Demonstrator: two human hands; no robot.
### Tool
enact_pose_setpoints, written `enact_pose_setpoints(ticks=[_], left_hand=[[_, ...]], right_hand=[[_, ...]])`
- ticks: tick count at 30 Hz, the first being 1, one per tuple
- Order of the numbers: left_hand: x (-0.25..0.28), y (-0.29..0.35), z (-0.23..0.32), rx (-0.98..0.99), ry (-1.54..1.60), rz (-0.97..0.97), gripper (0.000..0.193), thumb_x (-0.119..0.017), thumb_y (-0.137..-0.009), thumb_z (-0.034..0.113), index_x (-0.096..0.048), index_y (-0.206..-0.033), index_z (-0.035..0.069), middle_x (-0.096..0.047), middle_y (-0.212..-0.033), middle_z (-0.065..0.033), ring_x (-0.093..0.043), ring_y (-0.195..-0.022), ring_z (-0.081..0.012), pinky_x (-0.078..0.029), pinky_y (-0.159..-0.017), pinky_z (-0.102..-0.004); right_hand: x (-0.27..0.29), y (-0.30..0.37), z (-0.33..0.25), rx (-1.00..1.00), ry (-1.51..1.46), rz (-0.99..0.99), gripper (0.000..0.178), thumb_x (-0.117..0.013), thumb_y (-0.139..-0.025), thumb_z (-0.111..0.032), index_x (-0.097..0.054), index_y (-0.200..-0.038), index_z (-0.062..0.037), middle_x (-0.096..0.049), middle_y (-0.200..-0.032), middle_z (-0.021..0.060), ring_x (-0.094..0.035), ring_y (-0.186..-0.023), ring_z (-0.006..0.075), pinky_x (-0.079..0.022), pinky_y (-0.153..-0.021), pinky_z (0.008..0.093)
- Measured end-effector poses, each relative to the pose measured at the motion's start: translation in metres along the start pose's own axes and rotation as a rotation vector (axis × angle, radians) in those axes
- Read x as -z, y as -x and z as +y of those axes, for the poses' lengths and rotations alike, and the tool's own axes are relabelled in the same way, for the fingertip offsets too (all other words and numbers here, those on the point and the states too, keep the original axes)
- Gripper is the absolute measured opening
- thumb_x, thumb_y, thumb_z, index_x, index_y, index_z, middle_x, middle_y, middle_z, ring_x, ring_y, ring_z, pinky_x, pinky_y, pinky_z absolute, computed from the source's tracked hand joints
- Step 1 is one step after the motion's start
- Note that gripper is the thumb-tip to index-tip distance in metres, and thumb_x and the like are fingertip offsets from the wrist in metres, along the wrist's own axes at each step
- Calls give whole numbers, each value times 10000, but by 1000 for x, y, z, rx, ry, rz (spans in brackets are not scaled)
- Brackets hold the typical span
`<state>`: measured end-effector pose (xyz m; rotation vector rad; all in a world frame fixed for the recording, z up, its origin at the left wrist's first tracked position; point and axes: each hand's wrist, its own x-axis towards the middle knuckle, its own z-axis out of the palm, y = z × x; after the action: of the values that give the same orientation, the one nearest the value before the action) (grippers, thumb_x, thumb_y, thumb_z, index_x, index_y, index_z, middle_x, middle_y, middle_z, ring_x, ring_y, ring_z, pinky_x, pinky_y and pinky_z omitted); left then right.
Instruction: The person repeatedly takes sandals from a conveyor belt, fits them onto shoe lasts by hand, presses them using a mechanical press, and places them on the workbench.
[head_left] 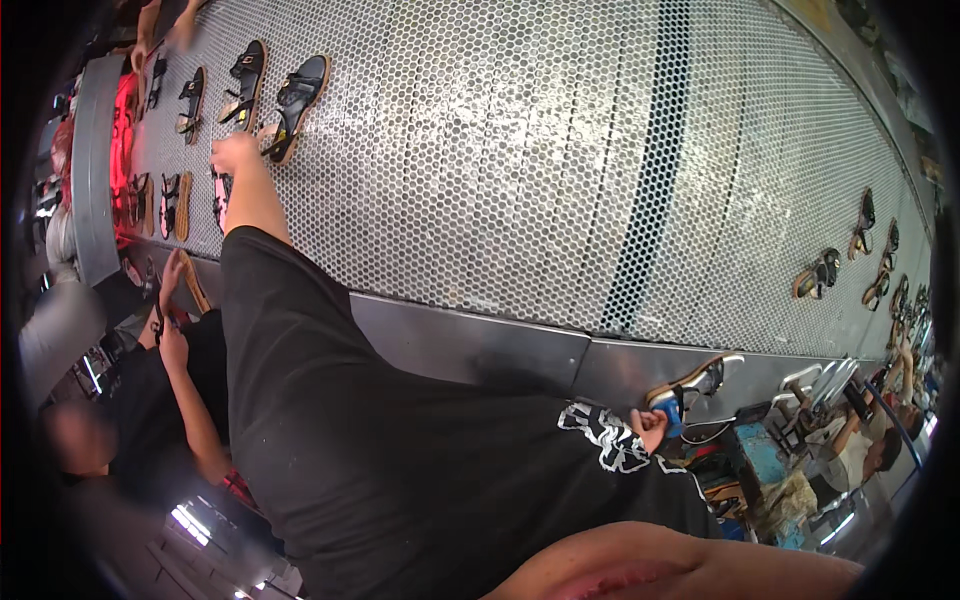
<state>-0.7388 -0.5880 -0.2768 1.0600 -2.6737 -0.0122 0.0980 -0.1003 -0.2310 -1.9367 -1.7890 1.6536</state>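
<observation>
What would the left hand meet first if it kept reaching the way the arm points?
Most likely the black sandal with the tan sole: the left hand already sits at its near end on the perforated conveyor belt. Whether they touch is unclear.

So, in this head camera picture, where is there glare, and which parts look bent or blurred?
In the head view, glare whitens the middle of the perforated metal belt; the fisheye bends its steel edge and darkens the corners; the black sleeve fills the foreground; the sandals far right are small and soft.

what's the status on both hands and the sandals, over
Left hand out on mesh conveyor, touching black sandal. Right hand grips tan-soled sandal at belt edge. Nothing blocking.
</observation>
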Motion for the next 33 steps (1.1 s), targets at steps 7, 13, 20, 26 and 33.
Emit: enact_pose_setpoints(ticks=[7,13,20,26,33], left_hand=[[-64,-83,-4,-49,267,-138,569,-611,-817,406,-545,-1200,-10,-568,-1202,-242,-578,-1067,-370,-417,-927,-452],[-60,-16,13,-261,25,-59,668,-681,-784,441,-427,-1272,63,-507,-1235,-181,-466,-1160,-379,-391,-965,-471],[23,108,62,-459,454,-18,397,-754,-735,154,-524,-1036,36,-596,-993,-187,-581,-911,-369,-446,-781,-474],[34,231,49,-820,801,-173,291,-641,-709,-44,-508,-960,18,-507,-930,-132,-530,-899,-297,-426,-812,-383],[115,331,45,271,1539,-1404,490,-609,-698,-159,-452,-1126,21,-605,-977,-129,-607,-910,-222,-494,-795,-343]], right_hand=[[-19,16,-38,-211,-210,401,261,-707,-776,-68,-527,-935,-171,-566,-812,-6,-555,-733,104,-452,-622,307],[-48,-1,-53,-88,106,554,437,-793,-710,-186,-604,-1040,30,-590,-1064,116,-561,-900,247,-445,-851,373],[-54,-23,-10,-18,445,583,791,-800,-719,-260,-355,-1282,73,-422,-1279,232,-432,-1129,347,-307,-1010,426],[-53,-18,-32,376,275,667,748,-797,-656,-109,-378,-1257,43,-412,-1291,215,-408,-1189,349,-275,-1047,412],[21,7,-70,387,-89,375,673,-733,-632,59,-431,-1232,21,-493,-1244,137,-500,-1121,249,-361,-995,342]])
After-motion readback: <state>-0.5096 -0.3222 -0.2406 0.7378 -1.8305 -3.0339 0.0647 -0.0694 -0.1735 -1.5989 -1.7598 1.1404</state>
